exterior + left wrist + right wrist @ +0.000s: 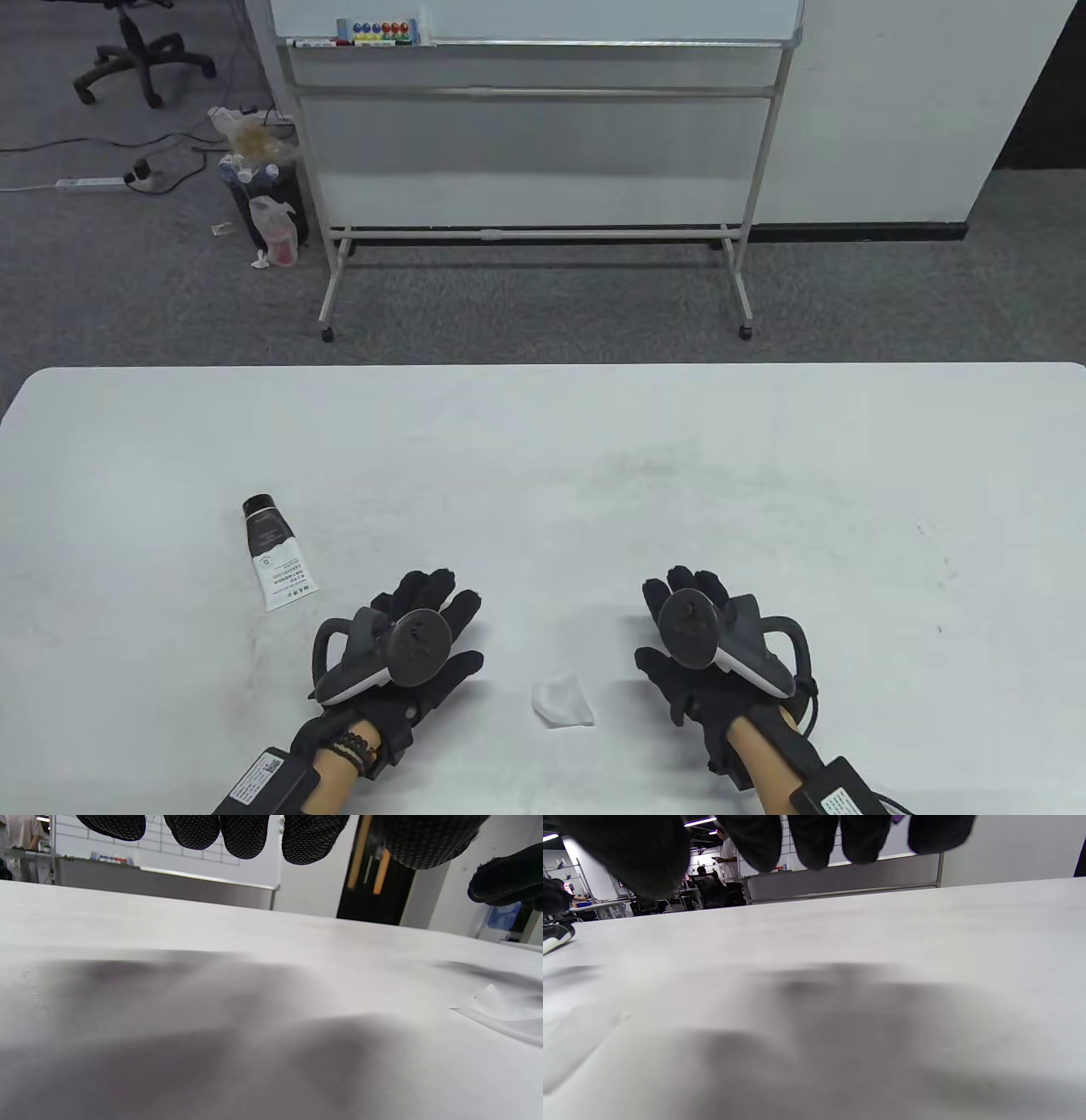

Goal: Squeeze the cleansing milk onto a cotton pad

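A white tube of cleansing milk with a dark cap (276, 553) lies flat on the white table (543, 475), left of centre. A white cotton pad (562, 701) lies near the front edge, between my hands; it also shows at the right edge of the left wrist view (505, 1014). My left hand (424, 632) hovers low over the table, open and empty, right of the tube and left of the pad. My right hand (687, 628) is open and empty, right of the pad. In both wrist views the fingers (237, 832) (806, 840) hang free above the table.
A whiteboard on a wheeled stand (534, 127) stands on the carpet beyond the table's far edge. A bin with bags (263, 204) and an office chair (140, 51) are at the far left.
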Available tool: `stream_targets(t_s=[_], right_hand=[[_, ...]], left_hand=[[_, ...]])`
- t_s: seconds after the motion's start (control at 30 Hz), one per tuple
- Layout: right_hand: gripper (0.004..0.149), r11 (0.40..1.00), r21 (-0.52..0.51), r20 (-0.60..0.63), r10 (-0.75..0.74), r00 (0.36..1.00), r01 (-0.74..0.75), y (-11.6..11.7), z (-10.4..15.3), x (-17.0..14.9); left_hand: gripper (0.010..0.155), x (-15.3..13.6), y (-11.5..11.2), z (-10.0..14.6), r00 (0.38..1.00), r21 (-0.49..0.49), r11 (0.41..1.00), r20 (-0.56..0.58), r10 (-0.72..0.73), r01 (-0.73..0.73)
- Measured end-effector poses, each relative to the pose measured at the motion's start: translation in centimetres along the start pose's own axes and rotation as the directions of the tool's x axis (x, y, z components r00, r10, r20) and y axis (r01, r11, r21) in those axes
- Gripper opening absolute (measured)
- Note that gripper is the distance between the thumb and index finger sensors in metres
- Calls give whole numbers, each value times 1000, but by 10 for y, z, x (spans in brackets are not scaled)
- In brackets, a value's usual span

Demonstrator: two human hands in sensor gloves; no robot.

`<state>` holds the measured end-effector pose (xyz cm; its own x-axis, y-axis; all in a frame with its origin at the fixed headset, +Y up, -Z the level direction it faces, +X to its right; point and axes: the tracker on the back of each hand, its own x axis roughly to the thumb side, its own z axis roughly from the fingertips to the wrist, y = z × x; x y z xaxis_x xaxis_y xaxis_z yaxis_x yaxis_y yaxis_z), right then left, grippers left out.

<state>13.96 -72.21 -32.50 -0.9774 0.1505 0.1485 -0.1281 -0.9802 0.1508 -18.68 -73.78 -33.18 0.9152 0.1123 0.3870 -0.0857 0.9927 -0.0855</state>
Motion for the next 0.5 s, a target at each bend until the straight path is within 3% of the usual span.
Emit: stream_targets(t_s=[0.5], right_hand=[[81, 1000, -17, 6, -26, 1000, 26, -3, 1, -1]], left_hand=[[71, -12, -9, -4, 998, -49, 999, -59, -24, 21]])
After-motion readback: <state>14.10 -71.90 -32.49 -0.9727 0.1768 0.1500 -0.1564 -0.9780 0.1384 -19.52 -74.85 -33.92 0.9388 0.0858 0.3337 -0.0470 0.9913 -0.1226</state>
